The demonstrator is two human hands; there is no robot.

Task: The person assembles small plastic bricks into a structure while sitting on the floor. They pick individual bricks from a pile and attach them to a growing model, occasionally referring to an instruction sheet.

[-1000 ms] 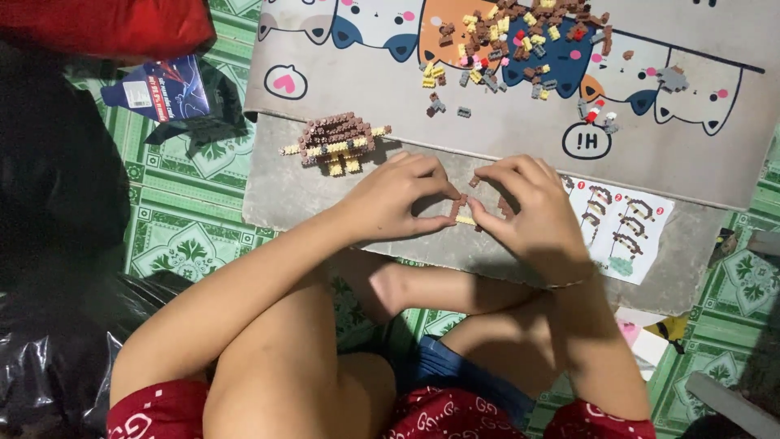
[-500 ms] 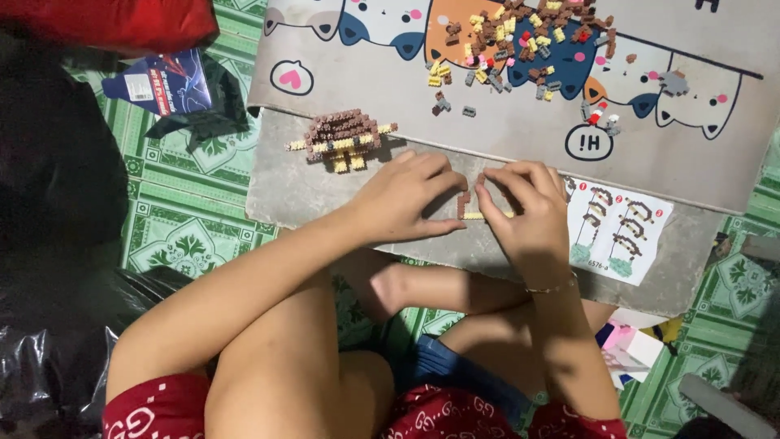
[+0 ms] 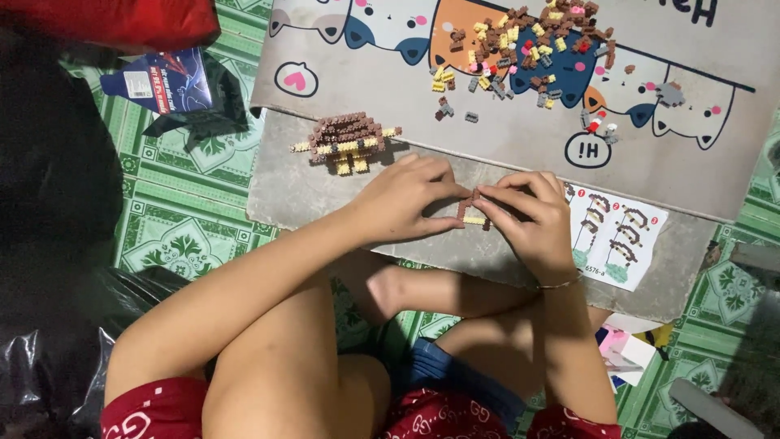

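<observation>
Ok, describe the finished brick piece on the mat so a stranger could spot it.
Start at the grey cartoon-cat mat on the green tiled floor. On the plain grey board along its near edge, left of both hands, stands the built piece. Unlike the loose brick pile, it is assembled: brown top, yellow bars.

Colours rn: tiny brick piece (image 3: 473, 210) is brown w/ a yellow bit. Finished block build (image 3: 345, 141) = brown top, tan/yellow bars. Loose brick pile (image 3: 528, 49) mixes brown, yellow, grey, pink, red. Mat (image 3: 390, 89) is grey w/ cartoon cats in white, orange, navy + a pink heart. Floor (image 3: 175, 219) green w/ pale floral tile pattern. Shorts (image 3: 150, 410) red w/ white print.
</observation>
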